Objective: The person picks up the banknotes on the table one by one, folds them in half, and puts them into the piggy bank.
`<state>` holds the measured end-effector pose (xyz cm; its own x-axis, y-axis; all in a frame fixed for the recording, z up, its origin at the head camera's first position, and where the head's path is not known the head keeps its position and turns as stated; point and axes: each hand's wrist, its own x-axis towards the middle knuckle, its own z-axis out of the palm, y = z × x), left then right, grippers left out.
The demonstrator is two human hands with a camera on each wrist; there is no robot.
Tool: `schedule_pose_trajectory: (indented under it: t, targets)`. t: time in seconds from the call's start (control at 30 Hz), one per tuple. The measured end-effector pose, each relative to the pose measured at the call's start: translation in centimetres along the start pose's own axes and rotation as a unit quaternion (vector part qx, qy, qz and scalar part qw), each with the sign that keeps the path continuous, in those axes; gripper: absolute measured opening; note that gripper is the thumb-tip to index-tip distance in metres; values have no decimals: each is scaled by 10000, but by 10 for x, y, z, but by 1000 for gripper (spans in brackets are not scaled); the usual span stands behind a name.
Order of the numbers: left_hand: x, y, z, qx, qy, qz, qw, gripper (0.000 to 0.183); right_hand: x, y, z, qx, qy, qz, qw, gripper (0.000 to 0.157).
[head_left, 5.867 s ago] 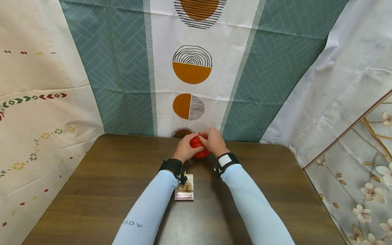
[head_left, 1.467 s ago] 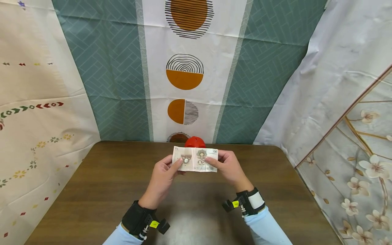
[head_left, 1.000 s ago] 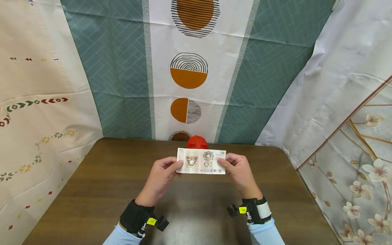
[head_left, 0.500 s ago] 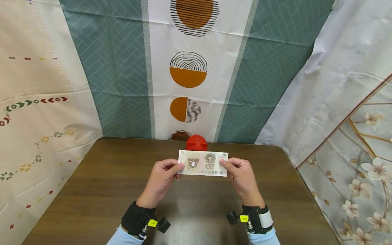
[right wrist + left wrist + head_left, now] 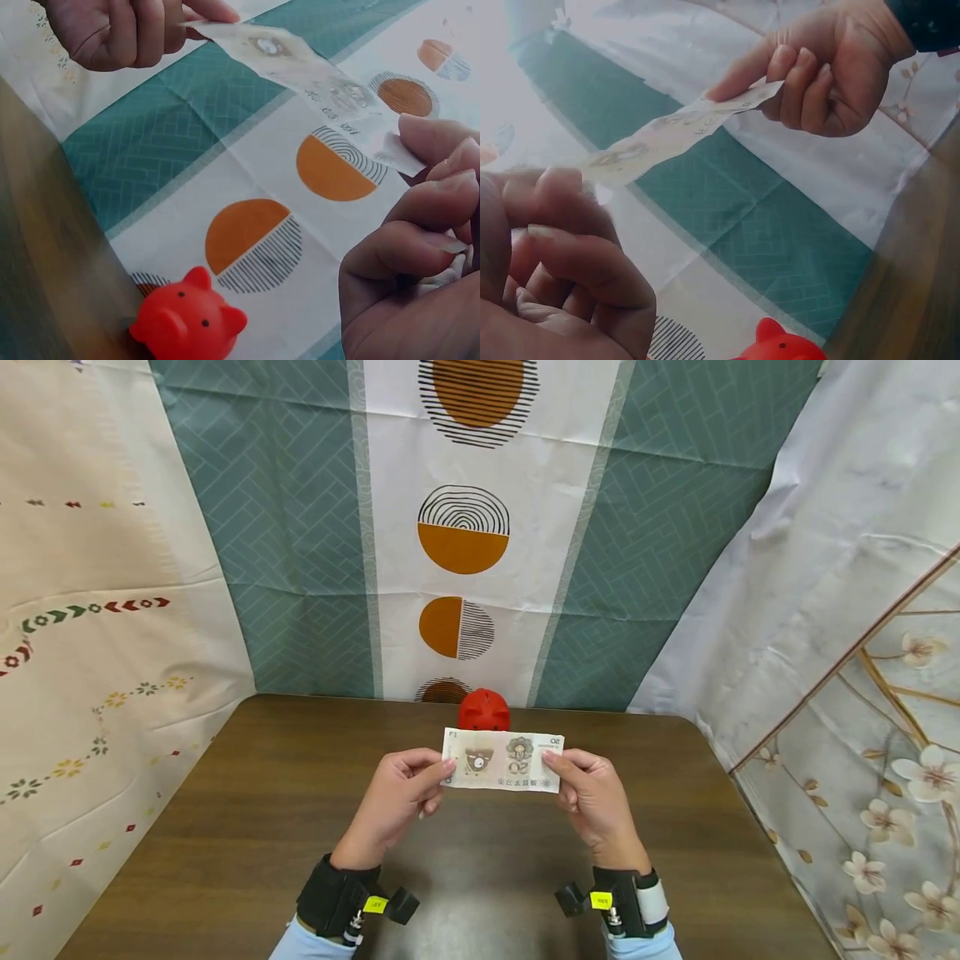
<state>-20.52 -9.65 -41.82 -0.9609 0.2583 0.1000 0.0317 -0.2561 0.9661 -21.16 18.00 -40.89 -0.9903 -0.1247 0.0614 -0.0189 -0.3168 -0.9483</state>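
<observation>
A pale paper banknote (image 5: pixel 498 762) printed with "20" and a small bear picture is held flat, raised over the table. My left hand (image 5: pixel 397 802) pinches one short end between thumb and fingers. On the opposite end, my right hand (image 5: pixel 600 797) grips the note the same way. A faint crease crosses its middle, and both wrist views show the paper stretched between the hands. Behind it, a red piggy bank (image 5: pixel 483 710) stands at the table's back edge, its lower part covered by the note in the head view. Its snout, eyes and ears show in the right wrist view.
The brown wooden table (image 5: pixel 262 827) has rounded back corners. A green and white patterned cloth (image 5: pixel 307 635) hangs right behind it. Cream embroidered fabric (image 5: pixel 112 718) borders the left side, and a white floral cloth (image 5: pixel 862 827) the right.
Earlier both hands were on the piggy bank and the note lay folded on the table. Now the note is up and unfolded between them. Over the last second it shifted slightly right and flattened.
</observation>
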Motion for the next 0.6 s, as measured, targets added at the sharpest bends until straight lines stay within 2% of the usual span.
schedule_pose_trajectory:
  t: [0.17, 0.33, 0.47, 0.6]
  targets:
    - [-1, 1, 0, -148, -126, -65, 9998, 11, -1, -1, 1, -135, 163, -32, 9998, 20]
    - [-2, 3, 1, -174, -68, -108, 9998, 22, -4, -4, 2, -416, 346, -20, 9985, 12]
    - [-3, 5, 2, -161, -35, -24, 9999, 23, -7, -8, 1, -536, 243, -28, 9983, 6]
    - [-3, 6, 3, -230, -86, 167, 9996, 15, -10, -12, 1, -643, 125, -151, 9977, 7]
